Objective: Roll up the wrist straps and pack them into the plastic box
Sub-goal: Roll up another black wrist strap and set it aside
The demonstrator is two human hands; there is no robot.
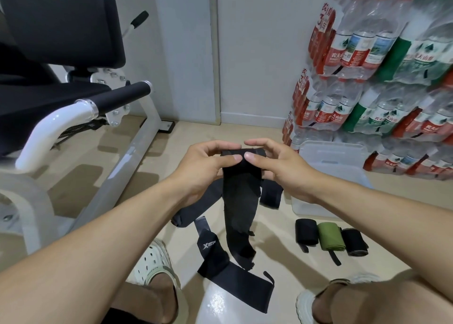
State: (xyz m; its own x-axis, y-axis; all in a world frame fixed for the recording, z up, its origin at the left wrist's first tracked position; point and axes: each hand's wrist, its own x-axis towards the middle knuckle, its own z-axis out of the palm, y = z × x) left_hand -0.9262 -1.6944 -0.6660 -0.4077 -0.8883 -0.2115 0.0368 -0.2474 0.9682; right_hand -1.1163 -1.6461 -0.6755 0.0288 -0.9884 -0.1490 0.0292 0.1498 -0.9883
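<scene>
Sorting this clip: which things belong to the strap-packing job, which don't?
Job: long black strap gripped by left hand and right hand; three rolled straps, black-green-black; clear plastic box.
Not: white-framed gym machine; shrink-wrapped water bottles.

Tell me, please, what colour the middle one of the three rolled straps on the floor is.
Olive green: the middle rolled strap, seen in the head view.
</scene>
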